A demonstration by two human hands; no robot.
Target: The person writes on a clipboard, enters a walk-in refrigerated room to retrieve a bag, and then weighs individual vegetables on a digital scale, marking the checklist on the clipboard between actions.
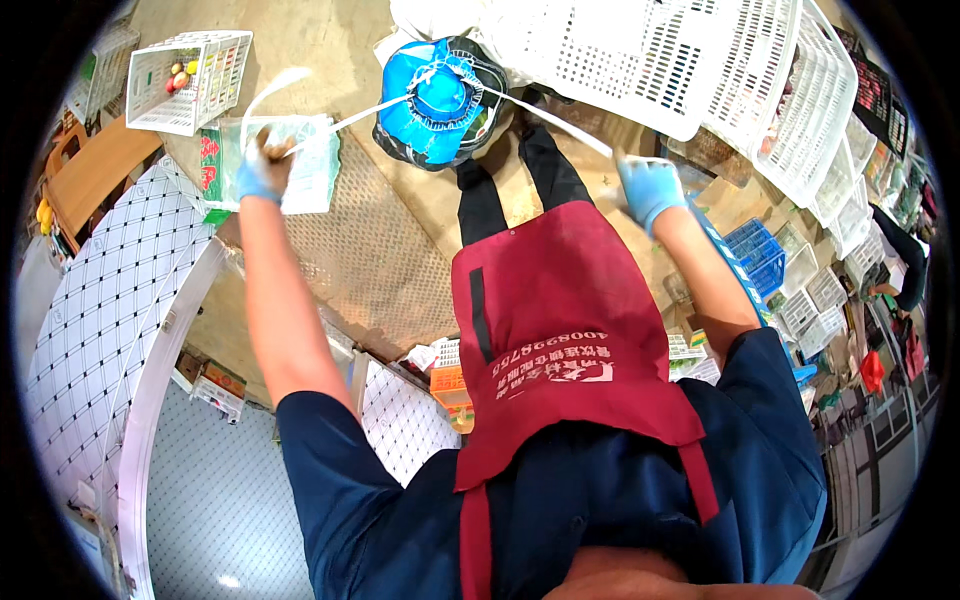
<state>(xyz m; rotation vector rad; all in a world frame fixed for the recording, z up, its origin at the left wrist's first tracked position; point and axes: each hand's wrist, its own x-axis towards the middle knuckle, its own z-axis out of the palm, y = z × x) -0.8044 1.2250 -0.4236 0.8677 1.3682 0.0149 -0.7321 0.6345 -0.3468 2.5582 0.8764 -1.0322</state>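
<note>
- The left hand [262,170], in a blue glove, is closed around one end of a white strap [375,108]; the end loops up and away above the fist toward 11 o'clock.
- The right hand [648,188], also in a blue glove, is closed on the other end of the same strap, which runs taut from it toward 10 o'clock.
- Both ends of the strap meet at a blue bundle [438,95] at 12 o'clock between the hands, well apart from each; the strap is knotted or crossed on its top.
- The blue bundle sits in a dark wrapping on the floor, just beyond the person's dark trouser legs and red apron [560,330].
- Behind the left hand lies a clear plastic bag [310,165] with green print on a perforated metal tabletop [370,250].
- At 10 o'clock from the left hand stands a small white crate [215,75] with a few round fruits inside.
- At 1 o'clock from the bundle, a large white lattice crate [640,60] leans over, with more white crates stacked toward 2 o'clock.
- Just right of the right forearm sits a blue crate [758,255].
- At 8 o'clock, a white quilted panel [100,320] fills the lower left.
</note>
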